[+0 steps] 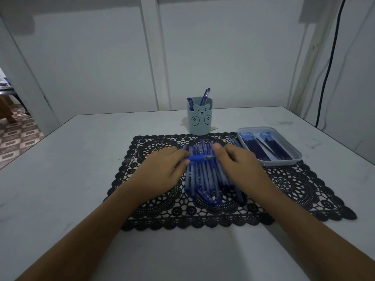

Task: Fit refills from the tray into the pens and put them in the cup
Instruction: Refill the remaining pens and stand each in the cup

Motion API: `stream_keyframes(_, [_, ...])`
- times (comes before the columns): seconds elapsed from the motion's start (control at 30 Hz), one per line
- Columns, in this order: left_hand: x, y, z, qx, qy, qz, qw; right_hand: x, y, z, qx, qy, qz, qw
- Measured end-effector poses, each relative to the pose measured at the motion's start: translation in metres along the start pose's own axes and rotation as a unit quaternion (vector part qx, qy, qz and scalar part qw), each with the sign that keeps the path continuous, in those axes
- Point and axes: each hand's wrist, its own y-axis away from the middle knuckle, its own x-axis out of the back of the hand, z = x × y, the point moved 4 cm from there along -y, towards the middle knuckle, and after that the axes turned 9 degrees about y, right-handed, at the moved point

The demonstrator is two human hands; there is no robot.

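Left hand (pixel 162 169) and right hand (pixel 239 165) each pinched, with curled fingers, one end of a blue pen (pixel 199 158) held crosswise over the pen pile (pixel 205 179) on the lace mat (pixel 162 209); cup (pixel 199 120) stood behind, refill tray (pixel 284 162) right.

Bare table (pixel 67 163) spreads free over the left of the frame and along the bottom. At centre the left hand (pixel 162 170) and right hand (pixel 241 165) hold a pen (pixel 200 158) crosswise over the pens (pixel 205 179) heaped on the mat (pixel 158 218), closing that spot. Above, the cup (pixel 199 120) stands upright; the tray (pixel 282 162) fills the right, a bare gap between them.
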Motion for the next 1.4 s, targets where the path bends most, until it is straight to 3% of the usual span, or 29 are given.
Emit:
stream_keyframes(0.13, [0.000,0.002,0.011,-0.038,0.008,-0.021,0.999,-0.007,-0.003,0.003,0.003,-0.029,-0.055,0.998])
stream_keyframes(0.53, [0.003,0.000,0.001,0.082,0.151,-0.056,0.984,-0.003,-0.001,-0.003,0.089,-0.067,-0.056,0.992])
stream_keyframes(0.7, [0.002,0.002,0.002,0.060,0.087,-0.069,0.992,-0.004,-0.002,0.001,0.028,-0.041,-0.094,0.994])
stream_keyframes(0.77, [0.001,0.003,0.003,0.054,0.074,-0.077,0.993,-0.003,-0.004,0.001,0.045,0.000,-0.119,0.992])
stream_keyframes(0.87, [0.003,0.002,0.002,0.057,0.075,-0.069,0.993,-0.004,-0.004,0.003,0.056,-0.032,-0.151,0.986])
stream_keyframes(1.4, [0.000,0.002,-0.003,0.058,0.067,-0.079,0.993,-0.004,-0.006,0.004,0.033,-0.039,-0.129,0.990])
